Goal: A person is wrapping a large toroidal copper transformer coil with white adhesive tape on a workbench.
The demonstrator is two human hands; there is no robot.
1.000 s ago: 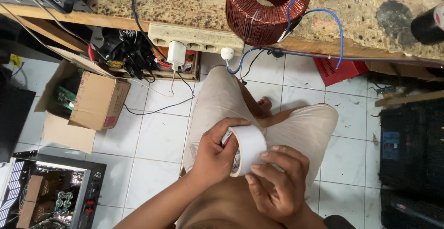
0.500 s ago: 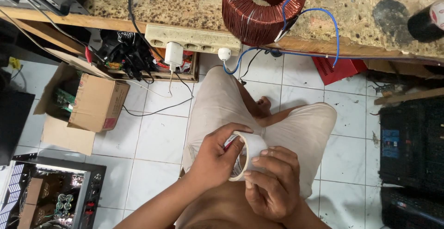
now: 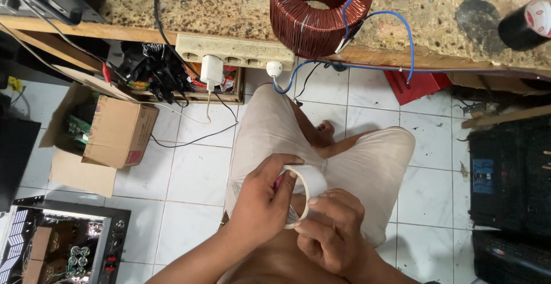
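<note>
head view:
tape roll (image 3: 305, 195): white ring, held over the lap, well below the surface's near edge; not resting on anything.
left hand (image 3: 265, 199): closed on the roll, fingers over the outer rim, thumb on top.
right hand (image 3: 331, 233): fingers curled, pinching at the roll's lower rim; can't tell if a loose tape end is caught.
handling: judged light, stiff ring, thin wall could dent if squeezed; smooth outer face, sticky underside likely. Best hold across the rim or through the hole.
axis: ring seen near edge-on, hole axis runs roughly left-right, flat face toward the left hand.
coil (image 3: 319, 10): copper toroid on the surface (image 3: 436, 8) near its front edge, blue wires hanging off.
power strip (image 3: 234, 51): fixed along the surface's front edge.
</note>
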